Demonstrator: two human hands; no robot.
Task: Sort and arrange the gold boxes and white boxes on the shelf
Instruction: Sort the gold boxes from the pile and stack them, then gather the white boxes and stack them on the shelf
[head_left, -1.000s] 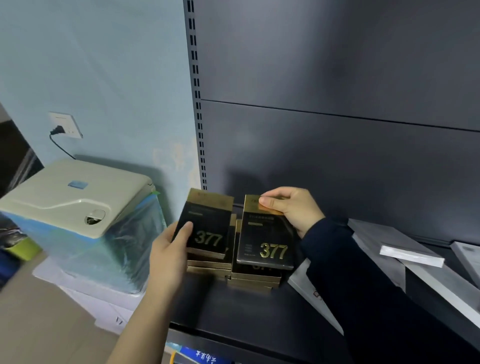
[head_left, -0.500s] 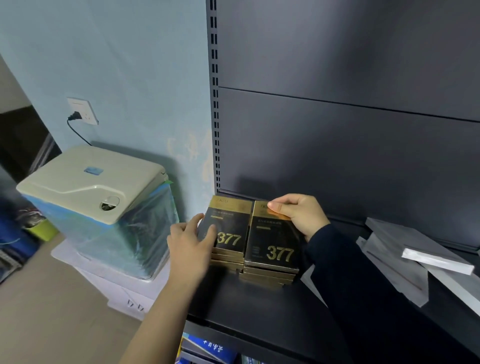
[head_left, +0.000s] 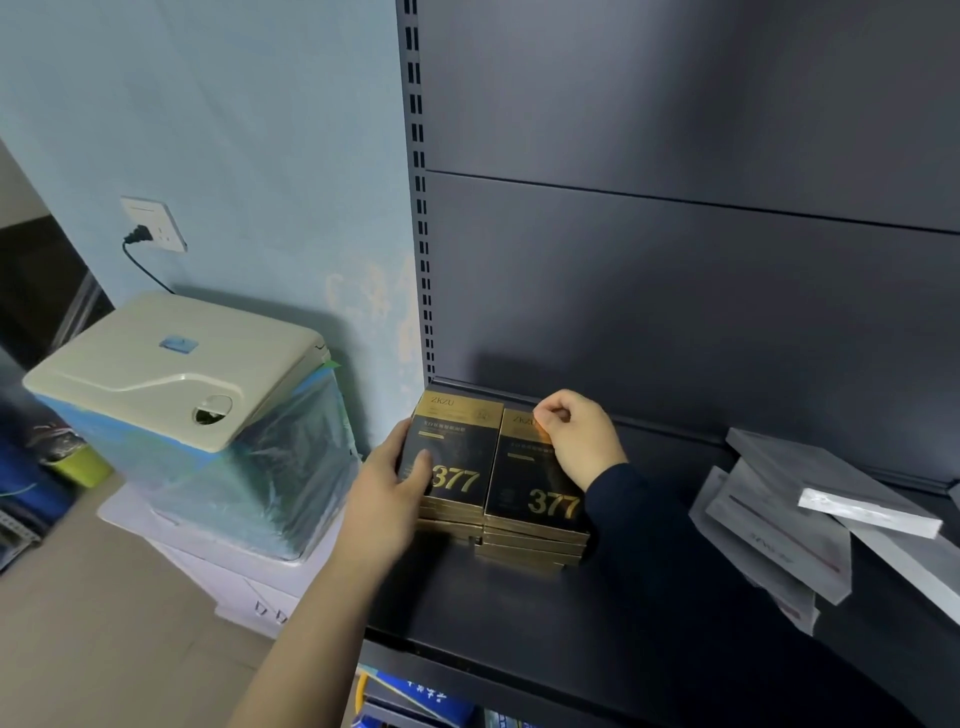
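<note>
Head cam: on the dark shelf (head_left: 519, 613), the white boxes (head_left: 779, 499) at right lie in a skewed heap, so a bump could slide one off. The gold boxes (head_left: 457, 441) sit in two stacks back-left with the lower layers staggered, and a shove might spill them. The left hand (head_left: 387, 488) clasps the left stack, thumb on top. The right hand (head_left: 582, 441) pinches the right top box's far edge. A second ago both top boxes were tilted up, now they're flat.

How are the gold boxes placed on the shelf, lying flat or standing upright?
Lying flat. The gold boxes form two stacks side by side on the shelf, faces with 377 turned up.
</note>
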